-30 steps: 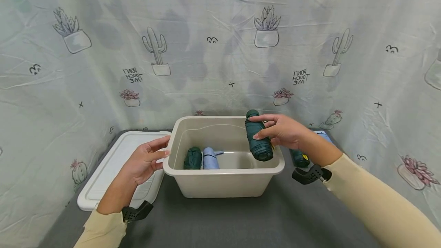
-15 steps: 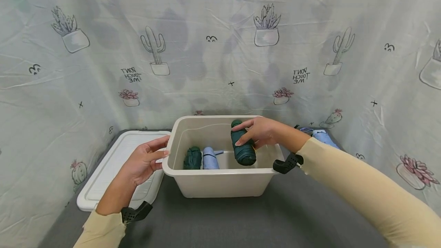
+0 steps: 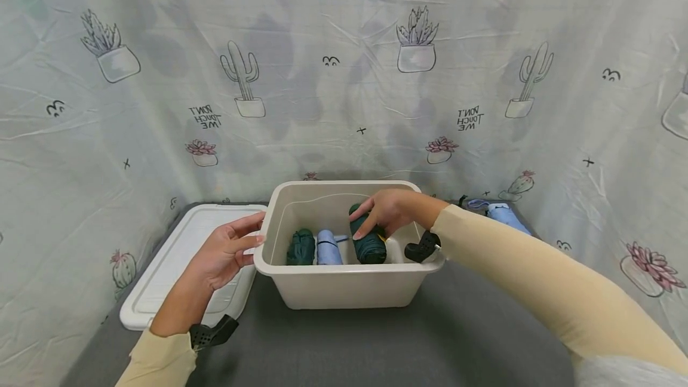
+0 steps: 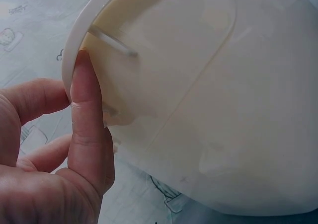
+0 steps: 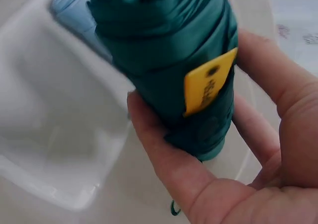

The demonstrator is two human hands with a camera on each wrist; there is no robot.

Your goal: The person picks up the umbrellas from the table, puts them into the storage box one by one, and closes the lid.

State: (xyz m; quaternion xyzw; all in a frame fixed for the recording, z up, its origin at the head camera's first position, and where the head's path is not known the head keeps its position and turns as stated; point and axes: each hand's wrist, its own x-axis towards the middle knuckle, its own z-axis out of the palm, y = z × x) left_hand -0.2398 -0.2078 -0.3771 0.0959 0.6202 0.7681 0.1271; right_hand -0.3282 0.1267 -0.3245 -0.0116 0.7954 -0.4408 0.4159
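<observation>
A folded dark green umbrella (image 3: 368,243) is in my right hand (image 3: 390,211), inside the cream plastic bin (image 3: 349,288). In the right wrist view, thumb and fingers grip this umbrella (image 5: 164,50) from both sides, and a yellow tag (image 5: 209,82) hangs on it. To its left in the bin lie a light blue folded umbrella (image 3: 328,248) and another dark green folded umbrella (image 3: 301,248). My left hand (image 3: 226,249) pinches the bin's left rim, seen closer in the left wrist view as a pale rim (image 4: 74,45) between the fingers.
The white lid (image 3: 215,220) lies on the grey table left of the bin. Behind my right forearm, a light blue umbrella (image 3: 506,215) lies on the table, partly hidden. A cactus-print curtain (image 3: 333,88) hangs close behind the bin.
My right hand has carried the green umbrella left and down, from above the bin's right end into it, near the blue umbrella. The left hand stays on the rim.
</observation>
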